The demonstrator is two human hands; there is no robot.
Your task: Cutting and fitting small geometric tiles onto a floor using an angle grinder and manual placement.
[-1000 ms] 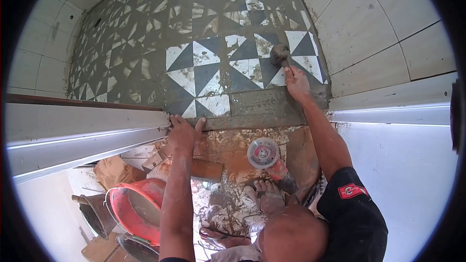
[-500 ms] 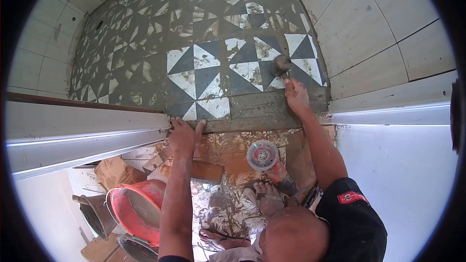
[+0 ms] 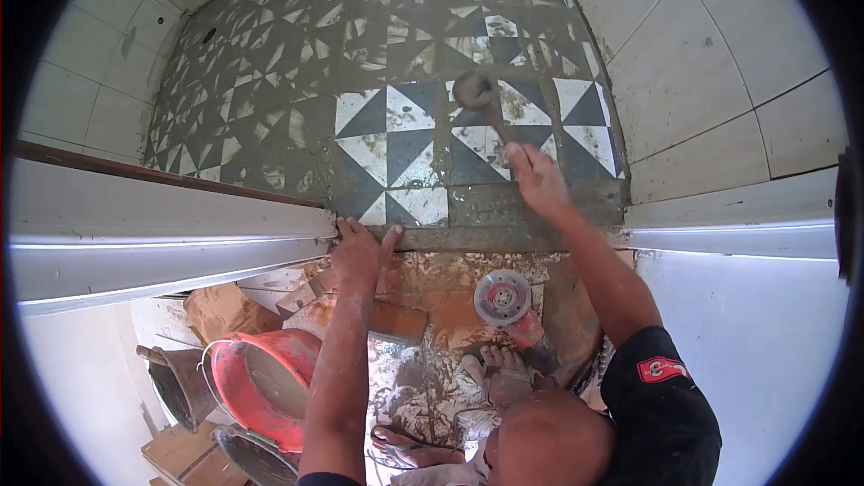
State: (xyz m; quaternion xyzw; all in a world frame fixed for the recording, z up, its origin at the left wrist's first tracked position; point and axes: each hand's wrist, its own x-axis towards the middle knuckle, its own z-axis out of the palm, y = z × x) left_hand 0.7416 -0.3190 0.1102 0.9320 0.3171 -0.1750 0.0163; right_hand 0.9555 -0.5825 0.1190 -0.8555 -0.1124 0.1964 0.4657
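My right hand (image 3: 540,182) is closed round the handle of a mallet (image 3: 472,90), whose round dark head is smeared by motion over the patterned floor tiles. Whether the head touches them I cannot tell. My left hand (image 3: 358,252) lies with fingers and thumb spread on the mortar-covered doorway edge, beside the foot of the door frame. Just beyond its fingertips is a cut black-and-white tile (image 3: 417,207). A whole tile (image 3: 387,135) with black and white triangles lies behind that one, wet and specked with mortar.
Grey mortar (image 3: 504,202) fills a strip right of the cut tile. An angle grinder (image 3: 502,299) lies by my feet. To the left stand a red bucket (image 3: 236,378) of grey mix and a dark bucket (image 3: 180,387). White door frames (image 3: 162,243) flank the doorway.
The mallet in my right hand has swung left, from beside the right-hand tiles to over the middle ones. My left hand keeps its place at the doorway edge. The whole view has shifted slightly.
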